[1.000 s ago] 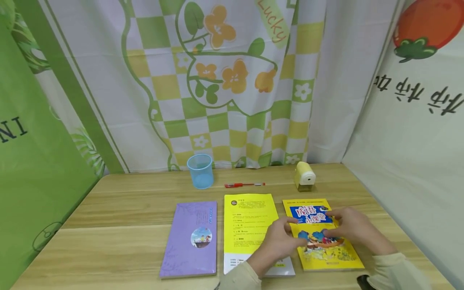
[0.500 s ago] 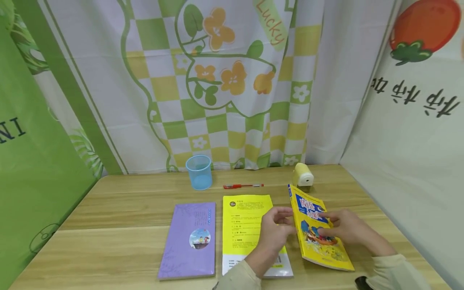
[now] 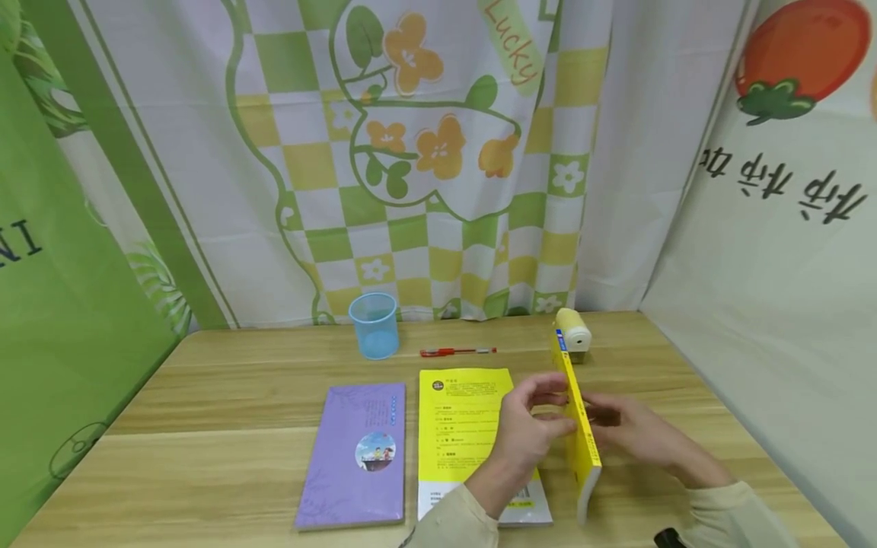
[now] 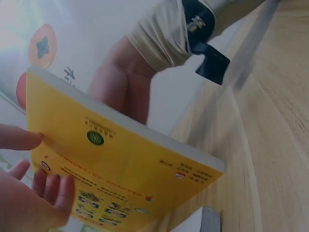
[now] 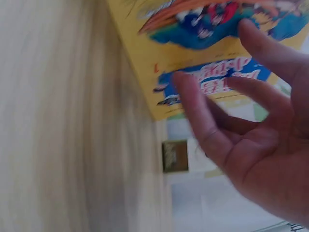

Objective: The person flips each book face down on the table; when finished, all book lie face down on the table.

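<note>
A yellow book (image 3: pixel 581 426) stands on edge, its spine facing up and toward me, held up between my two hands. My left hand (image 3: pixel 524 430) touches its back cover with the thumb and bent fingers, seen close in the left wrist view on the yellow back cover (image 4: pixel 120 159). On the other side, my right hand (image 3: pixel 633 430) has its fingertips against the front cover; the right wrist view has these spread fingers (image 5: pixel 203 116) over the blue title panel. Left of it lie a second yellow-and-white book (image 3: pixel 459 434) and a purple book (image 3: pixel 359 457), both flat.
Toward the back stand a blue mesh pen cup (image 3: pixel 375 327) and a yellow pencil sharpener (image 3: pixel 574 331), close behind the upright book. A red pen (image 3: pixel 457 352) lies between them. Printed curtains (image 3: pixel 445 190) hang behind the wooden table (image 3: pixel 192 472).
The yellow book lay flat with both hands over it. It has been tilted up by its left side onto its edge, and my right hand has gone to its far side.
</note>
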A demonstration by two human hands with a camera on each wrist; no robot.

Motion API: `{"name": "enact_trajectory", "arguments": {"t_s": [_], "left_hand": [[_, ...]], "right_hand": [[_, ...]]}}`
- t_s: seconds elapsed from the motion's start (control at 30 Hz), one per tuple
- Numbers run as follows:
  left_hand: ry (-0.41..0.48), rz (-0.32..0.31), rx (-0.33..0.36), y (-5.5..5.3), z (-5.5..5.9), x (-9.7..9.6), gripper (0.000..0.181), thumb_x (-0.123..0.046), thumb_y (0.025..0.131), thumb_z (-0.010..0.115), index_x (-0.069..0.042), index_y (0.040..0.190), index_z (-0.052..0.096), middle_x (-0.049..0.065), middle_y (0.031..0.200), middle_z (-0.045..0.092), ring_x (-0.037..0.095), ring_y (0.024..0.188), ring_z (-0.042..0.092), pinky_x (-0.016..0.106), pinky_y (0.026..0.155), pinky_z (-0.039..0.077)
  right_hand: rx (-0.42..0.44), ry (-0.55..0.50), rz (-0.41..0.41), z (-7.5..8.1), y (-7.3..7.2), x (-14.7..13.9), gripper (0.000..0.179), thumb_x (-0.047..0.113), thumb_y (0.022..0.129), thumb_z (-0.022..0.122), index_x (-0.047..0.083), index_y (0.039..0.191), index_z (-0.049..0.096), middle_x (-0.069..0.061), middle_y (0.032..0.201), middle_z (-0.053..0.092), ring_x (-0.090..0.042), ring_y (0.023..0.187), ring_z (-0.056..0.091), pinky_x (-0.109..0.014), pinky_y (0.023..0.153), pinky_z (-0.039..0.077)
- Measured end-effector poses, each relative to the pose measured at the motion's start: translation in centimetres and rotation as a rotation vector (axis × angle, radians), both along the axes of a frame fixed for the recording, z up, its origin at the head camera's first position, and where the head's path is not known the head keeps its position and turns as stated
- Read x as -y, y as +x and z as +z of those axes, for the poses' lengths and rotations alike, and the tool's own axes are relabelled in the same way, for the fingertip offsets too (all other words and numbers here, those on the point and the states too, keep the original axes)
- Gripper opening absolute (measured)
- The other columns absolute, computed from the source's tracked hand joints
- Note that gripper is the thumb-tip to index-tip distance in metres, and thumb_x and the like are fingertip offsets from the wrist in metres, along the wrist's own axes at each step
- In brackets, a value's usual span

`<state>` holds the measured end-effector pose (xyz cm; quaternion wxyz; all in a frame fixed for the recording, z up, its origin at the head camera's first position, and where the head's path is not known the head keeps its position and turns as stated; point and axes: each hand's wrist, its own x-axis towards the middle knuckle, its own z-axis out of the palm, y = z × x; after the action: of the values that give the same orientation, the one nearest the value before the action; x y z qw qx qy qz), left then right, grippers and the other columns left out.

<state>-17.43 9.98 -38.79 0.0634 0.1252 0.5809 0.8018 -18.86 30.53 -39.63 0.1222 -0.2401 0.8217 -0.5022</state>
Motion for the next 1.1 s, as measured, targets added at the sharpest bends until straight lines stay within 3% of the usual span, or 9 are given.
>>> {"name": "enact_trajectory", "arguments": {"t_s": [0.17, 0.33, 0.7, 0.97, 1.1], "left_hand": [[-0.078, -0.005, 0.024, 0.0, -0.2, 0.2, 0.05, 0.014, 0.077, 0.072, -0.009, 0.121, 0.07, 0.002, 0.116, 0.068, 0.014, 0.1, 0.059, 0.021, 0.083, 0.052], [-0.089, -0.026, 0.011, -0.1, -0.3, 0.3, 0.047, 0.006, 0.082, 0.075, -0.011, 0.125, 0.069, 0.001, 0.121, 0.066, 0.014, 0.104, 0.057, 0.02, 0.083, 0.052], [-0.092, -0.065, 0.002, -0.2, -0.3, 0.5, 0.048, 0.004, 0.084, 0.074, -0.011, 0.129, 0.066, 0.002, 0.124, 0.063, 0.015, 0.107, 0.057, 0.02, 0.083, 0.052], [-0.154, -0.065, 0.023, -0.3, -1.2, 0.2, 0.05, 0.001, 0.082, 0.078, -0.017, 0.127, 0.068, 0.0, 0.12, 0.064, 0.016, 0.103, 0.056, 0.024, 0.083, 0.051], [-0.216, -0.076, 0.047, -0.3, -1.8, -0.1, 0.053, 0.001, 0.08, 0.079, -0.022, 0.126, 0.068, -0.002, 0.117, 0.064, 0.015, 0.102, 0.056, 0.027, 0.081, 0.051]], "right_hand": [[-0.096, -0.07, -0.026, 1.4, 0.7, 0.6, 0.06, 0.009, 0.102, 0.058, -0.007, 0.153, 0.031, -0.042, 0.138, 0.049, 0.002, 0.107, 0.064, -0.028, 0.082, 0.06], [-0.076, -0.129, -0.015, 2.4, 1.3, 0.6, 0.057, 0.009, 0.104, 0.052, 0.004, 0.157, 0.03, -0.042, 0.14, 0.046, -0.002, 0.111, 0.066, -0.03, 0.085, 0.06], [-0.073, -0.147, 0.025, 2.9, 1.2, 0.2, 0.055, 0.006, 0.106, 0.047, 0.002, 0.157, 0.027, -0.045, 0.142, 0.042, -0.006, 0.113, 0.066, -0.033, 0.085, 0.061], [-0.141, -0.101, -0.029, 3.5, 1.4, -0.1, 0.052, 0.008, 0.106, 0.047, 0.002, 0.156, 0.033, -0.041, 0.139, 0.047, -0.005, 0.108, 0.069, -0.035, 0.081, 0.062], [-0.162, -0.006, -0.08, 3.9, 1.8, -0.3, 0.051, 0.012, 0.105, 0.053, 0.003, 0.153, 0.039, -0.036, 0.141, 0.05, -0.001, 0.106, 0.068, -0.032, 0.079, 0.062]]}}
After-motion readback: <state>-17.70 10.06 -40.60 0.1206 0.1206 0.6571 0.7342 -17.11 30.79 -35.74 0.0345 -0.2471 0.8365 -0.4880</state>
